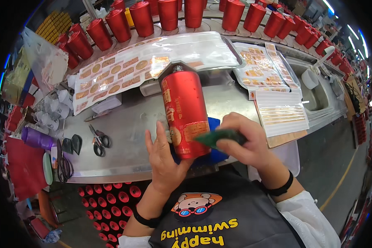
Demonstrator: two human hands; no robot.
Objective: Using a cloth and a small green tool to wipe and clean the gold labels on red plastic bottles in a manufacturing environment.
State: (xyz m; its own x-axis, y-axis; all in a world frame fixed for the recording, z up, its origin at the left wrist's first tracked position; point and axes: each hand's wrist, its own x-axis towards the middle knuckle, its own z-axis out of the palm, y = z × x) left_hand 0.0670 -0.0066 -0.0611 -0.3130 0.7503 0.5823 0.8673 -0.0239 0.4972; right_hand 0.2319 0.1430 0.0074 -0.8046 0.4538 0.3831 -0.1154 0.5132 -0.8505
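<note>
A red bottle point(187, 99) with gold lettering lies on its side, its threaded neck at a grey metal bracket point(182, 64) and its base toward me. A gold rectangular label point(195, 130) sits on its side near the base. My left hand point(164, 163) rests against the base end, fingers stretched up and apart along the left side. In my right hand point(248, 144) is a dark green flat scraper point(219, 138), its blurred tip against or just over the label. Blue cloth point(219, 156) shows beneath the bottle.
Sticker sheets point(124, 70) lie beyond the bottle, with more label sheets point(258, 66) at right beside a sink point(318, 99). Scissors point(98, 144) and dark green heart-shaped pieces point(72, 144) lie at left. Red bottles point(168, 14) line a curved conveyor behind.
</note>
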